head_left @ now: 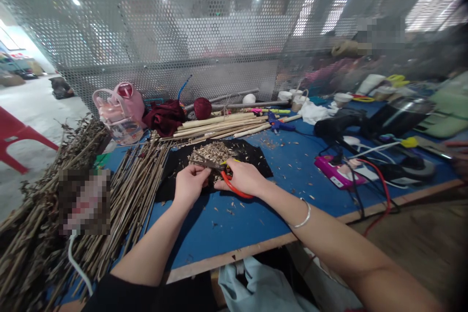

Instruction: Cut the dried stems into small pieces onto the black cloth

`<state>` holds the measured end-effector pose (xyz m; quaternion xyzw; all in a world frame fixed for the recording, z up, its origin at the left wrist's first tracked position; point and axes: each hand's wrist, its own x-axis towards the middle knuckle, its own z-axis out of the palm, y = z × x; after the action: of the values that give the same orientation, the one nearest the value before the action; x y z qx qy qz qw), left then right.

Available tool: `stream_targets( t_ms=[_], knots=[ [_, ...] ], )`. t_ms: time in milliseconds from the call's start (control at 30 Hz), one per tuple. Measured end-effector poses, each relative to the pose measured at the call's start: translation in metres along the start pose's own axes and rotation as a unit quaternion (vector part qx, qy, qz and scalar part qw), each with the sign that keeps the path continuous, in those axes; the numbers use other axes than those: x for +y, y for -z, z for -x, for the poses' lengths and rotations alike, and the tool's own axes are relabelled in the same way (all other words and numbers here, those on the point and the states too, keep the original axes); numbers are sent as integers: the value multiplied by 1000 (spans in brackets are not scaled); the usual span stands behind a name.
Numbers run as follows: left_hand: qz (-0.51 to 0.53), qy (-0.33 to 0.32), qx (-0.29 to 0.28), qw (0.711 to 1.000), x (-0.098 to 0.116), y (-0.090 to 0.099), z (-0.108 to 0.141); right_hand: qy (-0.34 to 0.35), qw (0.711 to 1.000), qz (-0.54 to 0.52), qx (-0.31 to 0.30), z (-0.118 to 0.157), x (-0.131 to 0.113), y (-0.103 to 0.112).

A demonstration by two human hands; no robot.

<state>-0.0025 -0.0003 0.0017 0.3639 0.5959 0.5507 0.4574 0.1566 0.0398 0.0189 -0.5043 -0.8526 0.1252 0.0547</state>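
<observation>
My right hand is wrapped round a pair of scissors with orange-red handles, their blades pointing left. My left hand is closed in a pinch at the blades; what its fingers hold is too small to make out. Both hands are above a black cloth spread on the blue tabletop. On the cloth, just beyond the blades, lies a heap of small cut plant pieces. Loose bits are scattered on the blue surface around it.
Dry stalks are piled along the left. Pale sticks, a dark red yarn ball and a blue glue gun lie behind the cloth. A pink bottle stands back left. At right are a magenta power strip and cables.
</observation>
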Motion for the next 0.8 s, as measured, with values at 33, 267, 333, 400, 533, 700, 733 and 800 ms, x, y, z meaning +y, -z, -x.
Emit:
stream_targets(
  t_ms=[33, 267, 333, 400, 533, 700, 733, 800],
  knots=[
    [-12, -9, -6, 1000, -1, 0, 0, 3, 1000, -3, 3, 0, -1, 0],
    [-39, -9, -13, 999, -6, 1, -3, -16, 1000, 13, -4, 0, -2, -5],
    [-35, 5, -16, 999, -7, 1, -4, -23, 1000, 17, -13, 0, -2, -6],
    [-28, 18, -20, 999, -7, 1, -5, -26, 999, 18, -16, -1, -1, -5],
    [30, 44, -43, 998, -3, 2, -5, -24, 1000, 6, -10, -2, 2, -3],
    [120, 101, -59, 986, 2, 1, -5, -10, 1000, -1, 7, -3, 6, 0],
    [126, 104, -59, 985, 3, 1, -4, -9, 1000, 3, 11, -3, 7, 1],
    [128, 105, -58, 985, 3, 1, -4, -5, 1000, 10, 17, -3, 6, 1]
  ],
)
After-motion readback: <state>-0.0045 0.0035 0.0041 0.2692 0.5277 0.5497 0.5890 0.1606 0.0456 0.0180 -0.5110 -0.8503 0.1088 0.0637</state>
